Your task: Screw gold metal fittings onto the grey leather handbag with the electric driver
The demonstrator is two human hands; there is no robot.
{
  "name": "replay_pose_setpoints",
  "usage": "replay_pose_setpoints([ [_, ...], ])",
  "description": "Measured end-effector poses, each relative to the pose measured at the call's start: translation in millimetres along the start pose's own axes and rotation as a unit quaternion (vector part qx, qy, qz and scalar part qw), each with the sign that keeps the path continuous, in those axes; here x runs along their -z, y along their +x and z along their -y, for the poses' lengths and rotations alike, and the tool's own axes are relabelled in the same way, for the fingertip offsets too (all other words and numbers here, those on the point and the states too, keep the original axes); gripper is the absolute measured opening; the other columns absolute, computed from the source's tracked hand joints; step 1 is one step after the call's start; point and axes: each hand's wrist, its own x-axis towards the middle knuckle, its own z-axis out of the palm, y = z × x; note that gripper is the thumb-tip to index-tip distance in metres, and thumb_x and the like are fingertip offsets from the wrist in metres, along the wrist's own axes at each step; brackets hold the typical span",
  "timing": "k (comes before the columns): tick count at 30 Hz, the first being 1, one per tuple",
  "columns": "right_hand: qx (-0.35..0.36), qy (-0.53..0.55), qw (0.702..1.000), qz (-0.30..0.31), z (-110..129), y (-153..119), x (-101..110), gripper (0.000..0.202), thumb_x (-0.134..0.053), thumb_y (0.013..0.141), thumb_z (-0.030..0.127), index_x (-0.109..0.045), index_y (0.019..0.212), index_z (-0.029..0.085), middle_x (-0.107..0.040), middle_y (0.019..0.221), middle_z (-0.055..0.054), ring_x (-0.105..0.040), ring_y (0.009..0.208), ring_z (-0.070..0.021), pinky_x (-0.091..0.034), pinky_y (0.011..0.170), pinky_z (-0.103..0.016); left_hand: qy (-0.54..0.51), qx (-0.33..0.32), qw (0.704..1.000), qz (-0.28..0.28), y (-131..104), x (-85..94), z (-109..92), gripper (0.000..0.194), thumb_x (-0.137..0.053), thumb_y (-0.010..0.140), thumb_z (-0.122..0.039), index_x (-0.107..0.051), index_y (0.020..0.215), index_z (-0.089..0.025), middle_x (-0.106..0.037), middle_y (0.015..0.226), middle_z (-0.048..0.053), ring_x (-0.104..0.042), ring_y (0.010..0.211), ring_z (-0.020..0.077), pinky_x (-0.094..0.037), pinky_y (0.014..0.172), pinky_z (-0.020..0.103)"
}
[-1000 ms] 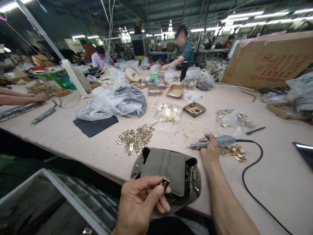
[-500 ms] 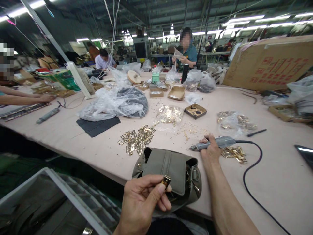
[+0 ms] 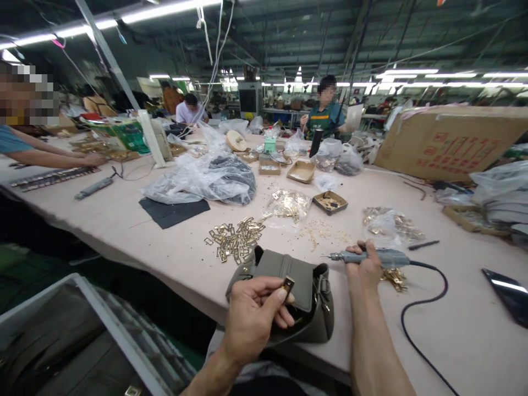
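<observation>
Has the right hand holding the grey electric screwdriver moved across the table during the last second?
No. The right hand rests beside the loose gold clasps; only the camera tilted.

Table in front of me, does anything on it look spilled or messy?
Yes. Small gold bits lie scattered loose on the table, outside the cardboard tray beyond them. A heap of gold clasps sprawls beside the grey bag. The left hand pinches one clasp; the right hand grips the electric screwdriver.
</observation>
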Motion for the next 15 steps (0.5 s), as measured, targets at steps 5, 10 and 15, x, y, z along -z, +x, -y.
replay_pose_setpoints([
  [5, 0.043, 0.042, 0.997, 0.048, 51, -24, -31, 0.037, -0.084, 0.065, 0.021, -0.052, 0.082, 0.017, -0.049, 0.081, 0.006, -0.042, 0.055, -0.0005, -0.048, 0.055, -0.015, -0.029, 0.009, 0.999, -0.011, 16, -8.3, 0, 0.033, -0.078, 0.081, -0.036, -0.075, 0.091, -0.004, -0.078, 0.078, 0.014, -0.070, 0.046, 0.0150, -0.053, 0.040, 0.017],
  [10, 0.120, 0.033, 0.983, 0.138, 91, -79, -81, 0.027, -0.073, 0.068, 0.016, -0.046, 0.072, 0.019, -0.045, 0.080, 0.003, -0.041, 0.055, -0.0045, -0.046, 0.051, -0.021, -0.016, -0.004, 0.999, -0.031, 21, -13.6, 2, 0.023, -0.070, 0.084, -0.028, -0.074, 0.084, -0.006, -0.077, 0.075, 0.013, -0.068, 0.044, 0.0134, -0.050, 0.037, 0.015],
  [15, 0.156, 0.017, 0.974, 0.164, 90, -149, -120, 0.031, -0.072, 0.068, 0.017, -0.042, 0.073, 0.019, -0.048, 0.078, 0.003, -0.038, 0.054, -0.0050, -0.041, 0.050, -0.019, -0.012, 0.001, 0.999, -0.034, 24, -14.6, 5, 0.015, -0.066, 0.084, -0.020, -0.073, 0.083, -0.007, -0.077, 0.076, 0.010, -0.067, 0.042, 0.0128, -0.050, 0.036, 0.016],
])
